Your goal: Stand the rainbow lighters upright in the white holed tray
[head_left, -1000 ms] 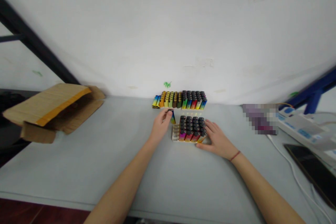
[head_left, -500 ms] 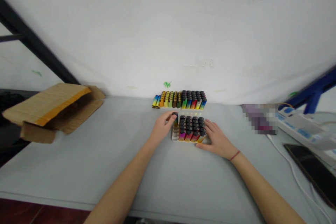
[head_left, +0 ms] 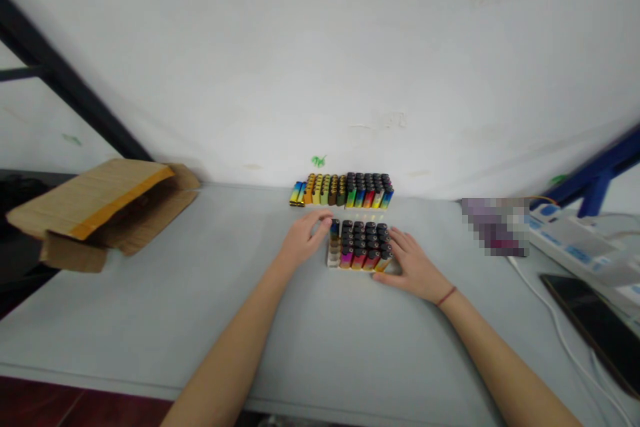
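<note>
Head view: the work in hand looks like seating a lighter [head_left: 335,228] into the far-left slot of the tray [head_left: 332,260]. To do it well, I judge the lighter should go in straight and upright, black cap up, pressed down until its cap sits level with its neighbours, with the tray held firm so it does not slide on the table [head_left: 320,340]. Pushing at a slant could tip the lighters beside it.

The left hand [head_left: 300,240] lies at the tray's left edge. Its fingers are loosely curled, narrow, with the fingertips [head_left: 323,219] against the cap of that lighter, which already stands in the tray; whether they pinch it or only touch it I cannot tell. The right hand [head_left: 413,263] lies flat and spread on the table, its fingers against the tray's right side, holding nothing.

The tray sits between the 2 hands, mostly filled with black-capped lighters, with bare white slots in its left column. Beyond it, near the wall, stands a row of lighters [head_left: 343,191]. A cardboard box [head_left: 100,210] lies well to the left; a phone [head_left: 595,327] and a power strip [head_left: 575,247] lie to the right.
</note>
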A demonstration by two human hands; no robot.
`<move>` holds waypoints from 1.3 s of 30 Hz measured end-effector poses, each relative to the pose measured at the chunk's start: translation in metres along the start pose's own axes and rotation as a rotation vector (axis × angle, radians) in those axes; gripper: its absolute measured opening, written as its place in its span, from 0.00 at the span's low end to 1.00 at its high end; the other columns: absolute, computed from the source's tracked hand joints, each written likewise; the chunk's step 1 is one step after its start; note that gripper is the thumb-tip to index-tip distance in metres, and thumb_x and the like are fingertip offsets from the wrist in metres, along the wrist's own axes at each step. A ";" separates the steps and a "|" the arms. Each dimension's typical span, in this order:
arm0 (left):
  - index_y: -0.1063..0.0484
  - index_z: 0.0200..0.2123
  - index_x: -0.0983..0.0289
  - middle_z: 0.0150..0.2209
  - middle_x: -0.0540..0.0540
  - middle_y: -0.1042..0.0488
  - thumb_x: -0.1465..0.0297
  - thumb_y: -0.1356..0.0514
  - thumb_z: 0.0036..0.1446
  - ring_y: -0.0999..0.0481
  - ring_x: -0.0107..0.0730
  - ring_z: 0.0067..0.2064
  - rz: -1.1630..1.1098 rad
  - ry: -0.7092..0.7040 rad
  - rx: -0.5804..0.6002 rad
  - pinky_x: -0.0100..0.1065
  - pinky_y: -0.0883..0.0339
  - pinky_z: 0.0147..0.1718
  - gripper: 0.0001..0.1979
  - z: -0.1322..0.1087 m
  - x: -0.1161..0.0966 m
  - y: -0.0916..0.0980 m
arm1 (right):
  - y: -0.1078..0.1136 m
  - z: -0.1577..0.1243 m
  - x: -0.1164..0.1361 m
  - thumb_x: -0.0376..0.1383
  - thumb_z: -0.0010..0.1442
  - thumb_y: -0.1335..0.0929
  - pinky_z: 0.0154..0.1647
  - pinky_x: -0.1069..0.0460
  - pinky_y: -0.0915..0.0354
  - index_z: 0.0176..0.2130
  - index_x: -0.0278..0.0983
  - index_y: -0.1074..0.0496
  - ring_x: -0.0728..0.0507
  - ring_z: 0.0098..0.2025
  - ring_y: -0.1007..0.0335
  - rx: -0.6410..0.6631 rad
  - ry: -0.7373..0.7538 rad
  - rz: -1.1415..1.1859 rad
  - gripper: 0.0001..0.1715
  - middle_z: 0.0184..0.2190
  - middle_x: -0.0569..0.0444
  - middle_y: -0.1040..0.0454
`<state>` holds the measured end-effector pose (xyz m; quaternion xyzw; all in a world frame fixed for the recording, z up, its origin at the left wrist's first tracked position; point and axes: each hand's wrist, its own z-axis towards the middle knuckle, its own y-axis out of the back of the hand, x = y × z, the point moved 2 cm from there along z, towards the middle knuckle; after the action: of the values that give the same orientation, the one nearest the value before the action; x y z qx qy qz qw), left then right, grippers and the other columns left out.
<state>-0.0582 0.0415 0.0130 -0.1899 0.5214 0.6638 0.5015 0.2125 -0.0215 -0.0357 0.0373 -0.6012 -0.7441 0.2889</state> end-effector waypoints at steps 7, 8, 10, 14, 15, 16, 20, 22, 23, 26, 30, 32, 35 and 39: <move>0.31 0.59 0.65 0.60 0.63 0.28 0.64 0.52 0.66 0.36 0.48 0.64 0.610 0.117 -0.258 0.48 0.45 0.63 0.23 0.009 0.036 0.025 | 0.001 0.001 0.001 0.64 0.56 0.33 0.66 0.28 0.47 0.63 0.32 0.36 0.25 0.68 0.45 0.011 -0.013 -0.005 0.51 0.64 0.32 0.37; 0.34 0.62 0.64 0.64 0.62 0.33 0.64 0.52 0.66 0.40 0.49 0.67 0.661 0.165 -0.235 0.49 0.46 0.64 0.24 0.009 0.041 0.025 | 0.001 0.001 0.001 0.64 0.56 0.33 0.66 0.28 0.47 0.63 0.32 0.36 0.25 0.68 0.45 0.013 -0.013 -0.006 0.51 0.65 0.32 0.37; 0.38 0.66 0.63 0.68 0.61 0.39 0.64 0.53 0.67 0.44 0.52 0.70 0.733 0.245 -0.161 0.53 0.47 0.64 0.26 0.009 0.048 0.023 | 0.001 0.001 0.001 0.64 0.56 0.33 0.66 0.28 0.47 0.64 0.32 0.36 0.25 0.68 0.45 0.012 -0.013 -0.003 0.51 0.65 0.32 0.37; 0.38 0.66 0.61 0.69 0.60 0.41 0.62 0.56 0.69 0.43 0.52 0.69 0.800 0.296 -0.083 0.55 0.47 0.64 0.26 0.006 0.051 0.019 | 0.000 0.001 0.000 0.64 0.56 0.33 0.65 0.27 0.46 0.64 0.34 0.37 0.25 0.68 0.45 0.002 -0.009 0.000 0.50 0.65 0.33 0.37; 0.38 0.66 0.61 0.69 0.60 0.40 0.62 0.56 0.69 0.42 0.52 0.69 0.797 0.300 -0.085 0.55 0.47 0.64 0.26 0.006 0.050 0.019 | 0.000 0.001 0.000 0.64 0.56 0.33 0.65 0.27 0.46 0.64 0.34 0.36 0.25 0.68 0.45 0.000 -0.006 0.000 0.50 0.65 0.33 0.37; 0.38 0.66 0.61 0.68 0.61 0.38 0.62 0.56 0.69 0.41 0.52 0.68 0.789 0.307 -0.091 0.55 0.47 0.64 0.26 0.006 0.050 0.020 | 0.000 0.001 0.000 0.64 0.56 0.33 0.65 0.27 0.46 0.64 0.34 0.36 0.25 0.68 0.45 -0.002 -0.004 0.000 0.50 0.64 0.33 0.37; 0.33 0.62 0.65 0.59 0.66 0.28 0.63 0.55 0.68 0.30 0.49 0.61 0.742 0.307 -0.143 0.49 0.41 0.61 0.25 0.009 0.052 0.025 | 0.000 0.001 0.000 0.64 0.57 0.33 0.65 0.27 0.46 0.63 0.33 0.36 0.25 0.68 0.45 0.002 -0.004 -0.006 0.50 0.64 0.33 0.37; 0.30 0.58 0.67 0.55 0.66 0.24 0.63 0.53 0.68 0.26 0.48 0.56 0.714 0.301 -0.185 0.46 0.37 0.57 0.23 0.010 0.054 0.029 | 0.001 0.001 0.000 0.64 0.56 0.33 0.65 0.28 0.46 0.63 0.32 0.36 0.25 0.67 0.44 0.007 -0.007 -0.012 0.50 0.64 0.32 0.37; 0.29 0.56 0.67 0.52 0.66 0.23 0.64 0.53 0.67 0.25 0.47 0.54 0.701 0.302 -0.204 0.45 0.36 0.55 0.22 0.010 0.055 0.031 | 0.001 0.001 0.000 0.65 0.56 0.33 0.65 0.28 0.45 0.63 0.32 0.36 0.25 0.67 0.44 0.007 -0.008 -0.013 0.51 0.64 0.33 0.37; 0.25 0.50 0.66 0.48 0.66 0.21 0.65 0.52 0.66 0.23 0.47 0.51 0.697 0.321 -0.229 0.43 0.33 0.51 0.20 0.009 0.058 0.037 | 0.000 0.001 0.000 0.65 0.56 0.33 0.65 0.28 0.45 0.63 0.33 0.36 0.25 0.68 0.44 0.002 -0.010 -0.008 0.51 0.64 0.33 0.36; 0.24 0.49 0.66 0.48 0.66 0.22 0.65 0.52 0.66 0.24 0.49 0.51 0.758 0.344 -0.247 0.45 0.33 0.51 0.20 0.007 0.056 0.039 | 0.000 0.001 0.000 0.65 0.56 0.33 0.66 0.28 0.46 0.63 0.34 0.36 0.25 0.68 0.45 0.004 -0.013 -0.002 0.51 0.65 0.33 0.37; 0.27 0.55 0.64 0.55 0.65 0.25 0.66 0.51 0.66 0.27 0.49 0.56 0.771 0.334 -0.260 0.46 0.35 0.54 0.20 0.006 0.055 0.036 | 0.001 0.001 0.000 0.65 0.56 0.33 0.66 0.28 0.46 0.63 0.33 0.36 0.26 0.68 0.45 0.010 -0.015 -0.003 0.51 0.65 0.33 0.37; 0.27 0.56 0.60 0.62 0.61 0.30 0.66 0.51 0.66 0.31 0.49 0.60 0.772 0.331 -0.233 0.48 0.38 0.58 0.20 0.005 0.053 0.032 | 0.001 0.001 0.000 0.65 0.56 0.34 0.66 0.28 0.46 0.63 0.31 0.36 0.25 0.68 0.45 0.023 -0.018 -0.011 0.52 0.65 0.32 0.38; 0.23 0.49 0.62 0.59 0.61 0.28 0.66 0.51 0.66 0.28 0.48 0.58 0.756 0.365 -0.208 0.46 0.36 0.57 0.19 0.006 0.052 0.036 | 0.001 0.001 0.000 0.66 0.56 0.34 0.66 0.28 0.46 0.63 0.30 0.36 0.25 0.68 0.45 0.029 -0.023 -0.013 0.53 0.65 0.31 0.38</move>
<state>-0.1102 0.0724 -0.0068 -0.1494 0.5647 0.8054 0.1006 0.2126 -0.0208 -0.0347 0.0369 -0.6149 -0.7376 0.2765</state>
